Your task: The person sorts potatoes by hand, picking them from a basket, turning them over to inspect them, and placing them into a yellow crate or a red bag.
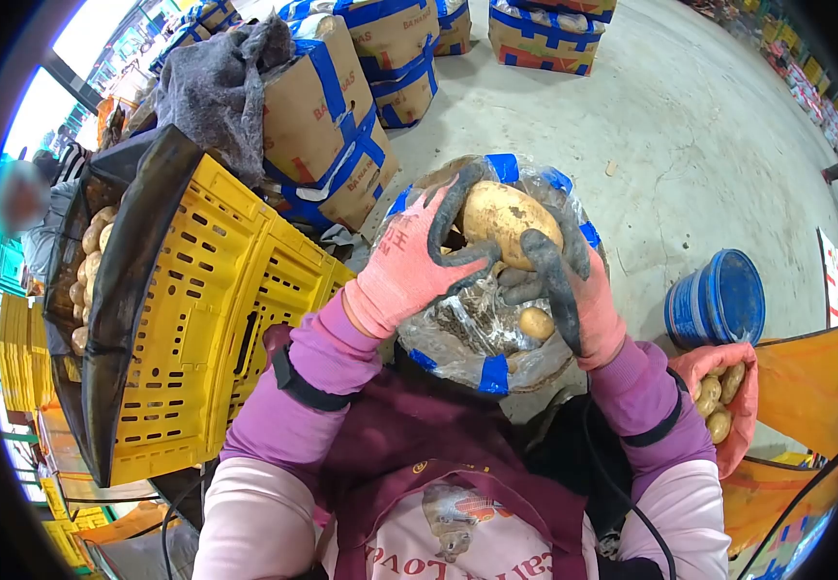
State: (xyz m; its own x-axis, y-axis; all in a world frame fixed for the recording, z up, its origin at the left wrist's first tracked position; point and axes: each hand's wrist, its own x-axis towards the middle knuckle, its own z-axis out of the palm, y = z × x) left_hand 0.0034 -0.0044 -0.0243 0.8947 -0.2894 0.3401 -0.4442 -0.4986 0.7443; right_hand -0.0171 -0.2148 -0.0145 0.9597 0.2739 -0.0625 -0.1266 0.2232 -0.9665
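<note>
Both my hands wear pink gloves with dark grey coated fingers. Between them is a large potato (509,222) with dirt marks. My left hand (426,246) grips its left side, thumb below and fingers at the top. On its right side, the fingers of my right hand (571,280) press against the skin. The potato is held over a round container (457,362) lined with clear plastic and fixed with blue tape. A small potato (536,323) lies inside it, with loose soil around.
At left, yellow crates (182,338) stand beside potatoes (93,261) in a black-lined holder. Taped cardboard boxes (327,116) are at the upper left. On the right are a blue bucket (719,300) and a pink sack (690,367) of potatoes. A person (37,232) is at far left.
</note>
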